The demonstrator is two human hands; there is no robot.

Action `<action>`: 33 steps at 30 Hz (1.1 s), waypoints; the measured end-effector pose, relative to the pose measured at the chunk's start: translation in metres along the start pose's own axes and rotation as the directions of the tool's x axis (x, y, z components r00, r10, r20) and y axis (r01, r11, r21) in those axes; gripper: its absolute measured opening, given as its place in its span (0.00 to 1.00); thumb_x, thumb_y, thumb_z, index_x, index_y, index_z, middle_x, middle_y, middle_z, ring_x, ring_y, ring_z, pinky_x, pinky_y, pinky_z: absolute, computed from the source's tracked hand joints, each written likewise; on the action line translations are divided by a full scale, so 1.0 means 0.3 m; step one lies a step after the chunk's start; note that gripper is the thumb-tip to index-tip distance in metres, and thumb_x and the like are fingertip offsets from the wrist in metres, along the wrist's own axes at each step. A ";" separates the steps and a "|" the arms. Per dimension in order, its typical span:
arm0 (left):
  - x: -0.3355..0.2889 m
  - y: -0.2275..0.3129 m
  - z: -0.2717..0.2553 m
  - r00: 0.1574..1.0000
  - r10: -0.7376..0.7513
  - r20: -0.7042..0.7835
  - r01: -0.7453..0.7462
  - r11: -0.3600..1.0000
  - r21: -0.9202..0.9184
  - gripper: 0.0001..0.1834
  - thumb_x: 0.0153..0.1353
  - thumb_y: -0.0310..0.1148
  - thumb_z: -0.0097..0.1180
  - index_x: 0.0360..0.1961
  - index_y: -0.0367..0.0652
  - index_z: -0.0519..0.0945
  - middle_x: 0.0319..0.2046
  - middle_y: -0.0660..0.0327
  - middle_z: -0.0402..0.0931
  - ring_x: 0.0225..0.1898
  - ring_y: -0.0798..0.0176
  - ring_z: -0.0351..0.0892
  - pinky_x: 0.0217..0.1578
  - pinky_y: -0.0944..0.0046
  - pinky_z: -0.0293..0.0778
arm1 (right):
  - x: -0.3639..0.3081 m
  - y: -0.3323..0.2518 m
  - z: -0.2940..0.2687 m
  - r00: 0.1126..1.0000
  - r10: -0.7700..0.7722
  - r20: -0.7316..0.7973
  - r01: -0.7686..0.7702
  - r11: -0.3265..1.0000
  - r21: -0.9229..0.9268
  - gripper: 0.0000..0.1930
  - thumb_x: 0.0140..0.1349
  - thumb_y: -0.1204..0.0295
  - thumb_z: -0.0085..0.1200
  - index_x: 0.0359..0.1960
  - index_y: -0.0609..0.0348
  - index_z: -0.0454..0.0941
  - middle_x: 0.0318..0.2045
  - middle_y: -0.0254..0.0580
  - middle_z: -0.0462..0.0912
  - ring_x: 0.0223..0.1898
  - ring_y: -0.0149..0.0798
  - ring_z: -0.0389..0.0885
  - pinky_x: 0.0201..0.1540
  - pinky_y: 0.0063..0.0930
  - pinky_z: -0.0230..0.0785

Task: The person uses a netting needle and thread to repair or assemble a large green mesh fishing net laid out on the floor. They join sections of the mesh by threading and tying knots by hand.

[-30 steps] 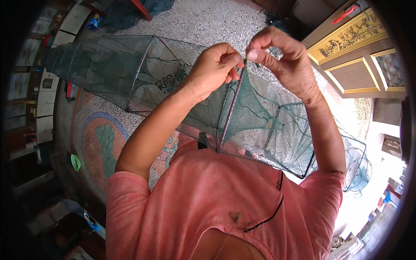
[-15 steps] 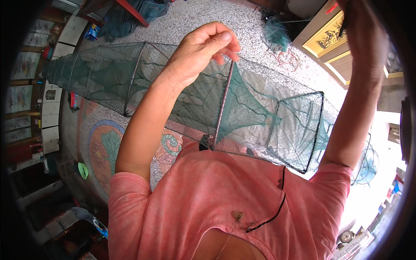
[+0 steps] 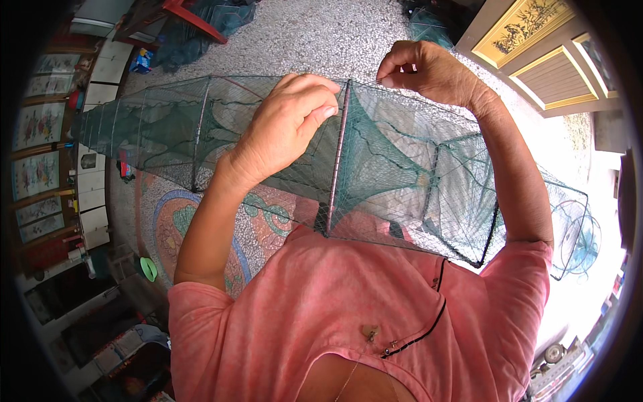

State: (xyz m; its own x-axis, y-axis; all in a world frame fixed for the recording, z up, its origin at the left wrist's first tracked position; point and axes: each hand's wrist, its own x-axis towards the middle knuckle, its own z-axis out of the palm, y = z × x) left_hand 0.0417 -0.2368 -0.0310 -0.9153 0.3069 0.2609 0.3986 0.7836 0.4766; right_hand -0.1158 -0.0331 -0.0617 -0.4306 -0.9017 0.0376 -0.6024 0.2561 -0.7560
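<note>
A long collapsible net trap (image 3: 382,157) of green mesh over rectangular frames stretches across in front of me. One upright frame bar (image 3: 338,157) stands near its middle. My left hand (image 3: 278,127) is closed at the upper edge of the mesh, thumb and fingers bent just left of that bar's top. The mesh between its fingertips is mostly hidden. To the right of the bar's top, my right hand (image 3: 432,74) is raised over the far edge of the trap. Its thumb and forefinger pinch together; anything held between them is too small to make out.
The trap's right end reaches a bright opening. Another bundle of green netting (image 3: 231,17) lies at the far left beside a red wooden leg (image 3: 197,20). A panelled door (image 3: 529,53) stands at the far right. A green oval object (image 3: 148,269) is at the left.
My right hand has come down and inward from high on the right, nearing the bar's top. My left hand has lowered slightly and turned over, its back now showing. The view has shifted a little.
</note>
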 end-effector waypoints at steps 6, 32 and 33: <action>-0.015 -0.011 0.046 0.989 -0.126 -0.081 0.109 0.976 -0.191 0.04 0.61 0.26 0.48 0.31 0.36 0.74 0.41 0.54 0.75 0.40 0.56 0.75 0.42 0.63 0.70 | 0.011 -0.034 0.045 0.995 0.055 -0.084 -0.067 0.986 -0.155 0.06 0.57 0.73 0.57 0.35 0.57 0.81 0.33 0.38 0.80 0.35 0.33 0.80 0.41 0.25 0.73; -0.071 -0.007 0.128 0.890 -0.451 -0.067 0.265 0.630 -0.730 0.03 0.61 0.24 0.49 0.32 0.34 0.74 0.32 0.59 0.73 0.36 0.67 0.75 0.39 0.68 0.71 | 0.151 -0.196 0.197 0.917 -0.207 -0.341 0.144 0.969 -0.202 0.05 0.55 0.71 0.55 0.32 0.53 0.74 0.29 0.36 0.80 0.34 0.41 0.77 0.39 0.33 0.70; -0.060 -0.006 0.127 0.883 -0.462 -0.084 0.263 0.634 -0.727 0.03 0.60 0.24 0.50 0.34 0.34 0.73 0.32 0.58 0.73 0.34 0.66 0.75 0.37 0.68 0.71 | 0.177 -0.228 0.201 0.913 -0.155 -0.378 0.160 0.987 -0.016 0.05 0.57 0.70 0.54 0.34 0.53 0.73 0.28 0.37 0.80 0.32 0.39 0.78 0.37 0.31 0.71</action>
State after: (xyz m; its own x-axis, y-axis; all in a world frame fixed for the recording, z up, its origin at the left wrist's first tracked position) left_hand 0.0553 -0.2232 -0.0684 -0.9873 -0.1367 0.0804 0.0543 0.1848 0.9813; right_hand -0.0571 -0.1195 -0.0474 -0.5538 -0.7314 0.3980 -0.6745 0.1137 -0.7295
